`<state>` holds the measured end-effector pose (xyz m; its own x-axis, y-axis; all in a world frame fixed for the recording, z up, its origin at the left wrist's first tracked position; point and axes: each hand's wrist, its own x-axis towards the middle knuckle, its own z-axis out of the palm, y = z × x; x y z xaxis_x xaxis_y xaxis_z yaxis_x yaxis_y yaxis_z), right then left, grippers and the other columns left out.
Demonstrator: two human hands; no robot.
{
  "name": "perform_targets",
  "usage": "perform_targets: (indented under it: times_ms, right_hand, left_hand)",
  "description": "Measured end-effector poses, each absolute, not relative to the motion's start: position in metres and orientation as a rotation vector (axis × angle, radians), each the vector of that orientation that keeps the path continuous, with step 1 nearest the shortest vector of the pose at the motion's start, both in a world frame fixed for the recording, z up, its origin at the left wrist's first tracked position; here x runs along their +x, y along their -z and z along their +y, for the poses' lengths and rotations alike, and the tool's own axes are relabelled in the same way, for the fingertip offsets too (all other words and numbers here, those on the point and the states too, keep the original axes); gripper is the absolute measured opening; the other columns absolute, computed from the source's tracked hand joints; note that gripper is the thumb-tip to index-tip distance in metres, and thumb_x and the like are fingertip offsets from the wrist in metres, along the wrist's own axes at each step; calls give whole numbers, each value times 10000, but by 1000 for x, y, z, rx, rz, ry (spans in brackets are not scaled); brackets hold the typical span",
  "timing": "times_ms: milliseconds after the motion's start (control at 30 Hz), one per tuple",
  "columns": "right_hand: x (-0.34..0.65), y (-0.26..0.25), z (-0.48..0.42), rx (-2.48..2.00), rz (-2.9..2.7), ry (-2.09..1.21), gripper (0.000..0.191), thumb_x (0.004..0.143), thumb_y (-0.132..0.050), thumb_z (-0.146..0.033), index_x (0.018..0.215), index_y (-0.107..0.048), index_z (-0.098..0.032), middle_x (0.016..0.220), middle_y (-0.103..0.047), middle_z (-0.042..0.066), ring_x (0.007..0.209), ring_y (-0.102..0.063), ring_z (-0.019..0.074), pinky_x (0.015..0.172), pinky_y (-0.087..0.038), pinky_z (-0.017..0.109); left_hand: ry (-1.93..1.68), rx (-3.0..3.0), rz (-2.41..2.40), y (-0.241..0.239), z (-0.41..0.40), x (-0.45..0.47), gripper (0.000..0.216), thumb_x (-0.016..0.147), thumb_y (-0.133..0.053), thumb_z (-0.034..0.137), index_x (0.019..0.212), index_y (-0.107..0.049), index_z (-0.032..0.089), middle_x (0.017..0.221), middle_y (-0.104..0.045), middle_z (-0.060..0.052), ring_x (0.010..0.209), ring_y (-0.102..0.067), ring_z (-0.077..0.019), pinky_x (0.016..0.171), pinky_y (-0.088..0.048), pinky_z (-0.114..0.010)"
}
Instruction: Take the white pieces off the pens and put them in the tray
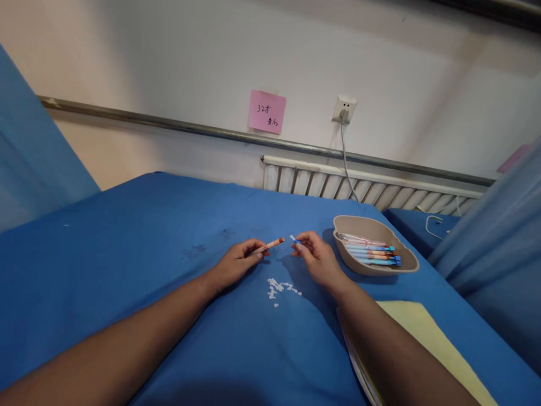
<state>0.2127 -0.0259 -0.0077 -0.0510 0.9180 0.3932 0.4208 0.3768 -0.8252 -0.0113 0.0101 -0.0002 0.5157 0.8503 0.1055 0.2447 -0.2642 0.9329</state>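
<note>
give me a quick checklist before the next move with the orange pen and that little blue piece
1. Left hand holds the slim orange pen by its rear end, with its tip towards the right hand: ok.
2. Right hand pinches the small blue piece in its fingertips: ok.
3. Pen tip and blue piece apart, with a gap between them: ok.
4. Pen tip bare or covered: cannot tell.
5. Blue cloth near the hands free of loose bits: not ok, small white scraps lie there.
6. Beige oval tray of pens beside the right hand, not touched: ok.
</note>
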Motion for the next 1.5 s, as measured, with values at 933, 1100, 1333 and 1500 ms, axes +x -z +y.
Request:
perform_targets:
  times_ms: [933, 1100, 1333, 1500]
  right_hand:
    - [212, -7, -38, -1127, -1886, -224, 218, 876, -462, -217, 1009, -631, -183, 880, -623, 52, 806, -571, 141, 741, -443, 239]
    - [213, -1, -34, -1217, -1761, -401, 218, 860, -495, -307, 963, -653, -197, 736, -619, 16, 632, -562, 124, 617, -443, 229]
    - [210, 8, -29, -1219, -1607, -641, 255, 831, -508, -417, 818, -632, -195, 589, -573, -26, 491, -517, 102, 484, -397, 200]
    - [210, 6, -31, -1309, -1640, -531, 334, 821, -518, -490, 723, -618, -187, 512, -514, -41, 456, -470, 96, 460, -346, 199]
  left_hand:
    - [-730, 1954, 972, -2, 8, -12, 288, 817, -507, 350, 1009, -664, 205, 970, -671, -30, 917, -581, -215, 832, -419, -297]
    - [-699, 2037, 919, -6, 5, -12, 292, 840, -486, 349, 1049, -658, 240, 973, -675, -17, 906, -579, -207, 819, -404, -276]
    - [-567, 2125, 885, -10, -2, -11, 290, 867, -437, 386, 974, -660, 236, 819, -648, 4, 748, -549, -172, 672, -381, -230]
    - [-558, 2151, 886, -10, -4, -9, 294, 868, -430, 392, 981, -652, 237, 821, -642, -4, 751, -541, -173, 669, -384, -229]
